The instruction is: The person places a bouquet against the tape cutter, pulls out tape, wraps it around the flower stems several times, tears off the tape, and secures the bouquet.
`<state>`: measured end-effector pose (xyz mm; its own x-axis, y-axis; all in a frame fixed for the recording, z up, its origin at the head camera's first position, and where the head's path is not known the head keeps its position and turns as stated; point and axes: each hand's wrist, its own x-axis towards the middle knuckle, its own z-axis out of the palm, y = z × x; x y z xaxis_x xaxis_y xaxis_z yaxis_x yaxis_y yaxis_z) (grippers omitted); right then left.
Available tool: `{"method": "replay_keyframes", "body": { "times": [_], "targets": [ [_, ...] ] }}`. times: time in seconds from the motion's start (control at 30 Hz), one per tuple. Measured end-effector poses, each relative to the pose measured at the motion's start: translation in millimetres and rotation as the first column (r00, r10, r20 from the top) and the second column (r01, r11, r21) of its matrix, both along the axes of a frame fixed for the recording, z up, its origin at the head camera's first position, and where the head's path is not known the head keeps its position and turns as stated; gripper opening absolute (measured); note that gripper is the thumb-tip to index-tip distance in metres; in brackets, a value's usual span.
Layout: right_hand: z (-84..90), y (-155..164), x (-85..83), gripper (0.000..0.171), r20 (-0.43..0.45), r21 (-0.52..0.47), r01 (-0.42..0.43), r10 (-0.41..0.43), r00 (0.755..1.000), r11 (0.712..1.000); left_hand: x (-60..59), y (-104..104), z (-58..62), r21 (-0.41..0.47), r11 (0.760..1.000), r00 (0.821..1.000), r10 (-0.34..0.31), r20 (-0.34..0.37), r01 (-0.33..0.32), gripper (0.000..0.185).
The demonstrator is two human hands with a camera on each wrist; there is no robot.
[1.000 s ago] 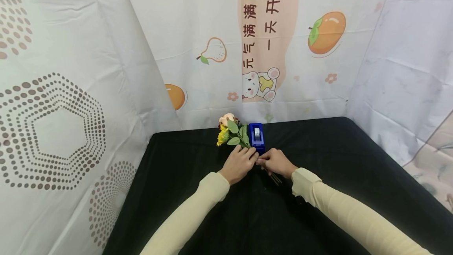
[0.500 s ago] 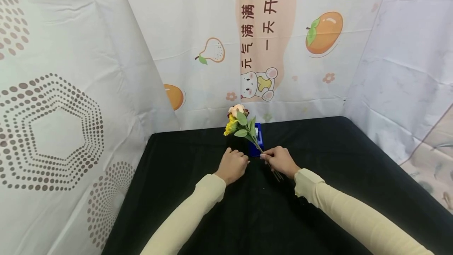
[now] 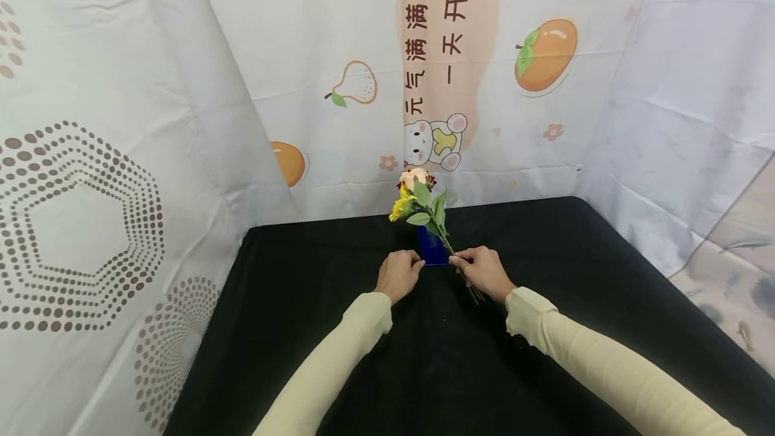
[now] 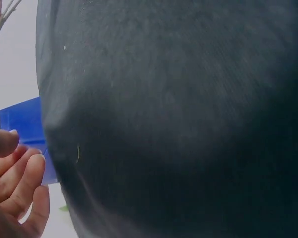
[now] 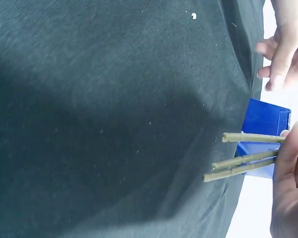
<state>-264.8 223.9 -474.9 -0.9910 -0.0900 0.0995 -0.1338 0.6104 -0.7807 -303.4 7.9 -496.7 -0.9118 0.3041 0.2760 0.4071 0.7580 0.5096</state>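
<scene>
Head view shows the right hand (image 3: 484, 273) pinching the flower bunch (image 3: 424, 204) by its stems, raised and tilted. The left hand (image 3: 399, 274), fingers loosely curled and holding nothing, sits just beside the blue tape dispenser (image 3: 432, 249) on the black tablecloth (image 3: 303, 301).

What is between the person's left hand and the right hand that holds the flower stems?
In the head view, the blue plastic tape dispenser stands between the left hand and the right hand, behind the bunch of artificial flowers.

Flower stems (image 3: 448, 247) cover most of the blue tape dispenser (image 3: 431, 252); the right hand (image 5: 293, 188) is cut off at the frame's lower right.
</scene>
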Motion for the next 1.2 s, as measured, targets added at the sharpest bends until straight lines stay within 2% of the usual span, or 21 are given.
{"method": "replay_keyframes", "body": {
  "times": [0.13, 0.27, 0.6, 1.0, 1.2],
  "targets": [
    [-0.2, 2.8, 0.4, 0.031, 0.01, 0.004, 0.013, -0.013, 1.0, 1.0, -2.6, 7.7, 0.7, 0.03, 0.999, 0.999, 0.023, 0.031, -0.024, 0.03],
    [-1.5, 6.1, 1.3, 0.032, 0.011, -0.002, 0.023, -0.023, 1.0, 1.0, -7.4, 14.1, 3.1, 0.067, 0.998, 0.999, 0.012, 0.031, -0.014, 0.034],
    [-5.5, 6.9, 0.7, 0.031, 0.007, -0.006, 0.02, -0.02, 1.0, 1.0, -18.6, 16.3, 3.3, 0.11, 0.994, 0.998, -0.003, -0.066, 0.01, 0.025],
    [0.8, 13.7, 0.1, 0.032, -0.007, 0.005, 0.048, -0.048, 0.999, 0.999, -25.4, 15.2, 7.0, -0.07, 0.997, 0.98, -0.051, -0.192, 0.038, 0.018],
    [-1.0, 23.5, 1.2, 0.032, -0.018, 0.031, 0.06, -0.06, 0.998, 0.998, -23.5, 13.2, 8.1, -0.096, 0.995, 0.979, -0.048, -0.197, 0.029, 0.022]
  ]
}}
